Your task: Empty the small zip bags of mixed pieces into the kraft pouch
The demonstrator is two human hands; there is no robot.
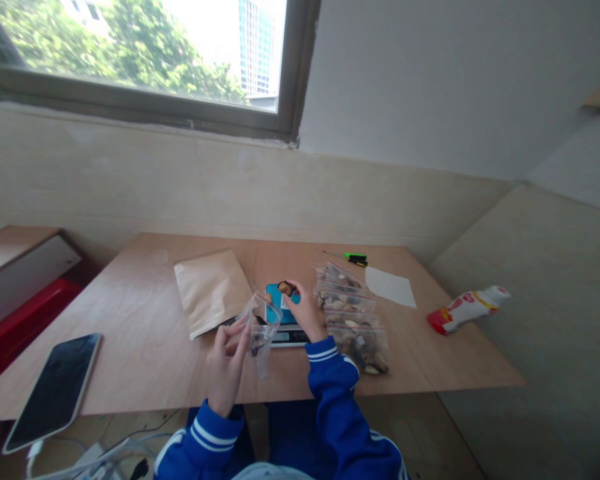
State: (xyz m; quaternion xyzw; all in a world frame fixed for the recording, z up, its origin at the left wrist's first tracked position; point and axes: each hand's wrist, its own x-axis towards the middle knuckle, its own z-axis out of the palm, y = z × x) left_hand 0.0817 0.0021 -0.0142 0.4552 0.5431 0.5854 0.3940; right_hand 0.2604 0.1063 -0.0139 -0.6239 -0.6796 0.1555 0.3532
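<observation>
Fingertips of the right hand are closed in a narrow pinch on a brown dried piece, which juts out past them on the side towards the left hand. The piece's longer axis seems to run crosswise, with a dark edge uppermost; it is too small to tell which end is which. Left thumb and fingers, likewise nearly together, grip the upper edge of a clear zip bag hanging just beside them, its long axis running from the grip down towards the wearer and its gaping mouth turned towards the right fingers. Directly beneath the right fingertips sits a blue-topped scale, its display on the wearer's side. Just right of that hand, filled bags lie in an overlapping row, so several portions look done; the clear zip bag holds only a little dark matter and seems far from full, its closing yet to do. Beyond the left fingers rests a paper pouch; well out past the right ones, a bottle.
</observation>
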